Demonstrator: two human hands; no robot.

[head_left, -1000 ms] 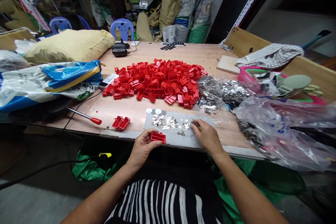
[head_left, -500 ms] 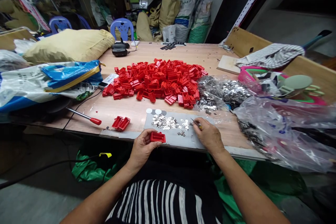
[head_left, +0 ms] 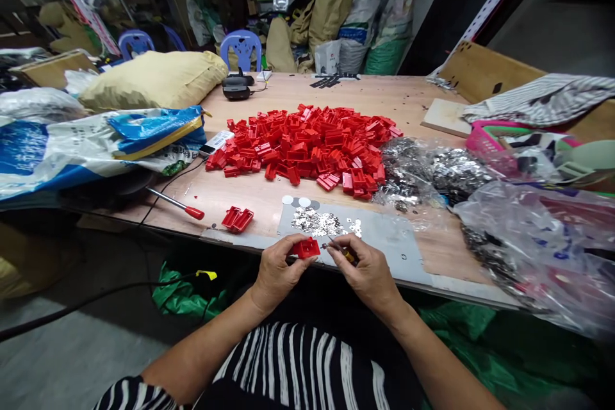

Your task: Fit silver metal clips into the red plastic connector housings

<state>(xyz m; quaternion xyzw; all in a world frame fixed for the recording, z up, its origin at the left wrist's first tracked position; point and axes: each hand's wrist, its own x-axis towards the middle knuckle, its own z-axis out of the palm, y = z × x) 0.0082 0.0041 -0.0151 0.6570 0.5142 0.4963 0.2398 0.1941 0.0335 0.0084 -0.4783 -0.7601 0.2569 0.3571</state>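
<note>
My left hand (head_left: pixel 277 270) pinches a small red plastic housing (head_left: pixel 307 248) at the table's near edge. Close to its right side, my right hand (head_left: pixel 369 272) is closed around a small yellow-handled tool (head_left: pixel 350 258) with a thin metal tip; its exact kind is unclear. A tiny metal piece (head_left: pixel 324 246) shows at the right fingertips, facing the housing. Beyond the hands, a pile of flat silvery metal plates (head_left: pixel 317 223) lies on a grey mat (head_left: pixel 398 240). Two more red housings (head_left: pixel 237 220) sit together to the left.
A large heap of red housings (head_left: pixel 307 141) covers the table's middle. Bags of metal parts (head_left: pixel 408 170) and a pink basket (head_left: pixel 485 138) stand right. At left are a red-tipped lever (head_left: pixel 192 212), a plastic sack (head_left: pixel 96 141) and a tan sack (head_left: pixel 154 80).
My right hand has moved left from the small metal parts to beside the housing, with the tool still in it. My left hand has turned the housing. The view has shifted.
</note>
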